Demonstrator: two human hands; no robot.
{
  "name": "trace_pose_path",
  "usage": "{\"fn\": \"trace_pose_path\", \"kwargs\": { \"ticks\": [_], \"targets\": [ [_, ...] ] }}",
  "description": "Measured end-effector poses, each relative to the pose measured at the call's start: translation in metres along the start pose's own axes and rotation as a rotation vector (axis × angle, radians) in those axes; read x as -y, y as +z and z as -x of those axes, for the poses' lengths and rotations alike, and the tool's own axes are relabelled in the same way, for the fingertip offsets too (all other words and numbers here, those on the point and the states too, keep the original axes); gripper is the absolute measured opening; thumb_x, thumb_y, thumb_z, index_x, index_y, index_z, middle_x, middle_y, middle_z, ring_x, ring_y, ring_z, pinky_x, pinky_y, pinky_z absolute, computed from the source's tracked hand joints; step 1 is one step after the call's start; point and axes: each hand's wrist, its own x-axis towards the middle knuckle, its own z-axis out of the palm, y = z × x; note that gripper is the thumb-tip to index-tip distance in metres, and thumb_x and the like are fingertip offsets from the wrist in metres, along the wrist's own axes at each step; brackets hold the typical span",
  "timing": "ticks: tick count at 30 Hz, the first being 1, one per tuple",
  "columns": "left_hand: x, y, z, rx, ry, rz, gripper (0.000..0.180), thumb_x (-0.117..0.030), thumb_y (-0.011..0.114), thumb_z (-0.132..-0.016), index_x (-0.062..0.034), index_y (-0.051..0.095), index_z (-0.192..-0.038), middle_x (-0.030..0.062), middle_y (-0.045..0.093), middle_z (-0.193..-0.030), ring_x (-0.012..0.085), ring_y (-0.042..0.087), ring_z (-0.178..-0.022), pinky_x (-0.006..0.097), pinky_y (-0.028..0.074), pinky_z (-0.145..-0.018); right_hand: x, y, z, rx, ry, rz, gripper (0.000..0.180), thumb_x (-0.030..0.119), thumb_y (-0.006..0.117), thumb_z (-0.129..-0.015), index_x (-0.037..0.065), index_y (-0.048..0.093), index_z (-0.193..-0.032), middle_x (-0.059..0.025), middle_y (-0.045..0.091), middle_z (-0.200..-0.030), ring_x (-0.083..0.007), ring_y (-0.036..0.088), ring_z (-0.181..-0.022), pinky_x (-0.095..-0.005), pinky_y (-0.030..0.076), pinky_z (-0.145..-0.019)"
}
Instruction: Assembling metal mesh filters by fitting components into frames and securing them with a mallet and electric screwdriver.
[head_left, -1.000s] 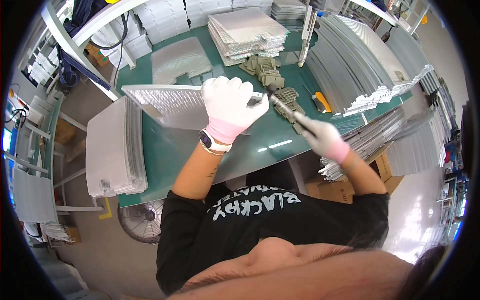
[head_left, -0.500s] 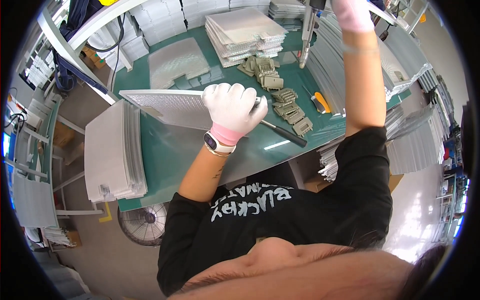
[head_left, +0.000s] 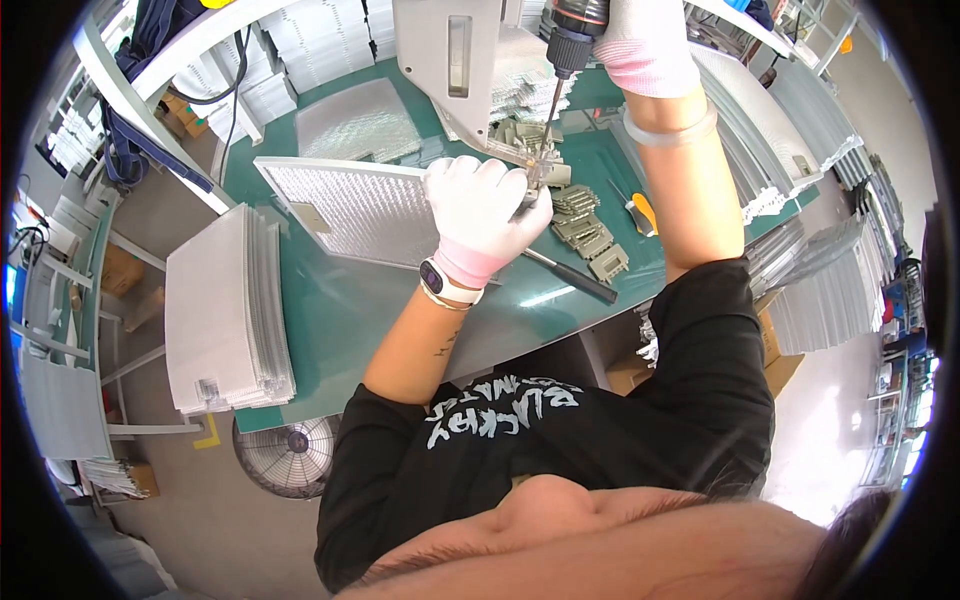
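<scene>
The left hand point(head_left: 482, 212), in a white glove with a pink cuff, presses down on the right edge of a flat mesh filter panel point(head_left: 350, 205), fingers curled over a small part at the panel's rim; what exactly sits under those fingers is covered by the glove. The right hand point(head_left: 640, 40), gloved the same way, is up at the top edge, wrapped around a powered screwdriver point(head_left: 575, 25) whose body is cut off by the frame; its thin bit point(head_left: 548, 125) comes down to meet the panel's edge just beside the left fingertips. The panel lies tilted on the green counter point(head_left: 340, 310), its far corner tucked under a grey housing point(head_left: 450, 60). Near the left wrist lies a dark-handled tool point(head_left: 570, 278), beside rows of small grey clips point(head_left: 590, 232) and an orange-handled tool point(head_left: 643, 212) partly behind the right forearm. A stack of panels point(head_left: 225, 315) rests at the counter's left end.
</scene>
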Motion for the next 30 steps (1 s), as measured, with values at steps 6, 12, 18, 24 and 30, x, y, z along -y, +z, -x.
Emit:
{"fn": "trace_pose_path", "kwargs": {
  "ticks": [6, 12, 18, 24, 30],
  "targets": [
    [0.005, -0.003, 0.001, 0.030, -0.016, 0.049, 0.025, -0.022, 0.079, -0.062, -0.0172, 0.054, -0.066, -0.0004, 0.049, -0.066, 0.0223, 0.050, -0.065, 0.041, 0.037, -0.068, 0.003, 0.021, -0.001, -0.296, -0.051, 0.404, 0.016, 0.021, 0.059, -0.098, 0.008, 0.058, -0.089, -0.0011, 0.056, -0.073, -0.0102, 0.052, -0.058, -0.0220, 0.040, -0.051],
    [0.007, -0.002, 0.001, 0.020, -0.016, 0.089, 0.022, -0.024, 0.080, -0.064, -0.0182, 0.060, -0.071, -0.0010, 0.056, -0.073, 0.0228, 0.055, -0.071, 0.043, 0.038, -0.070, -0.008, 0.020, 0.018, -0.144, 0.088, 0.388, 0.017, 0.021, 0.062, -0.096, 0.007, 0.057, -0.088, -0.0006, 0.054, -0.071, -0.0098, 0.050, -0.057, -0.0219, 0.038, -0.051],
    [0.002, -0.007, 0.005, 0.159, -0.102, 0.112, 0.021, -0.024, 0.083, -0.065, -0.0161, 0.064, -0.069, 0.0008, 0.062, -0.071, 0.0229, 0.056, -0.070, 0.042, 0.038, -0.071, -0.023, 0.015, 0.031, -0.063, 0.174, 0.308, 0.022, 0.024, 0.066, -0.093, 0.003, 0.057, -0.093, -0.0017, 0.053, -0.071, -0.0099, 0.049, -0.056, -0.0220, 0.036, -0.049],
    [0.003, -0.009, 0.010, 0.143, -0.083, 0.166, 0.018, -0.021, 0.082, -0.066, -0.0126, 0.071, -0.078, 0.0028, 0.065, -0.072, 0.0247, 0.058, -0.070, 0.042, 0.044, -0.072, -0.032, 0.021, 0.032, 0.050, 0.165, -0.013, 0.042, 0.022, 0.065, -0.092, -0.003, 0.053, -0.123, -0.0028, 0.048, -0.068, -0.0086, 0.042, -0.052, -0.0216, 0.031, -0.045],
    [0.002, -0.010, 0.014, 0.039, -0.064, 0.186, 0.019, -0.018, 0.082, -0.065, -0.0125, 0.072, -0.080, 0.0017, 0.065, -0.075, 0.0249, 0.056, -0.073, 0.040, 0.044, -0.073, -0.037, 0.028, 0.033, 0.127, 0.255, -0.076, 0.056, 0.022, 0.066, -0.092, -0.004, 0.044, -0.137, -0.0035, 0.049, -0.071, -0.0075, 0.040, -0.051, -0.0207, 0.029, -0.044]
  ]
}}
